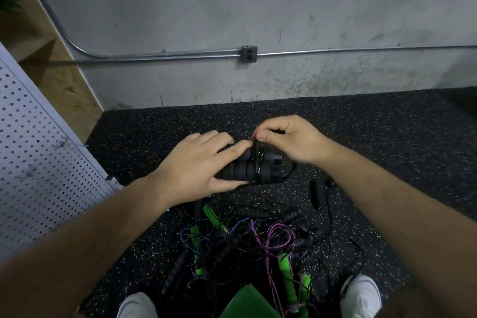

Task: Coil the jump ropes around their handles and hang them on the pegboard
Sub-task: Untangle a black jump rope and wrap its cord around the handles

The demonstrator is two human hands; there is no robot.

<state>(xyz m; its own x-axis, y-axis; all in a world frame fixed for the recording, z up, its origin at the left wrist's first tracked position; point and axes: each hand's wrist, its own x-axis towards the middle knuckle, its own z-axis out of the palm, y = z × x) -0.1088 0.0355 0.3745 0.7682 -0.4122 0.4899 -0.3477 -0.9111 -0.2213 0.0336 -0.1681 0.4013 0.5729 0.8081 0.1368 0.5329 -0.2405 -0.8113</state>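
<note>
Head view: left hand (196, 162) grips paired black handles (247, 171) above the floor; right hand (291, 141) pinches the thin black cord (258, 155) at the wraps. Coiling step apparently underway. Next: finish wrapping, secure the end, hang on pegboard (38, 157). Tangled ropes (247, 240) remain below.

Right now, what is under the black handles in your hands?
The left hand grips the black handles; the right hand pinches their cord. Beneath lie speckled floor and a tangle of jump ropes. The forearms cover the tangle's sides.
</note>
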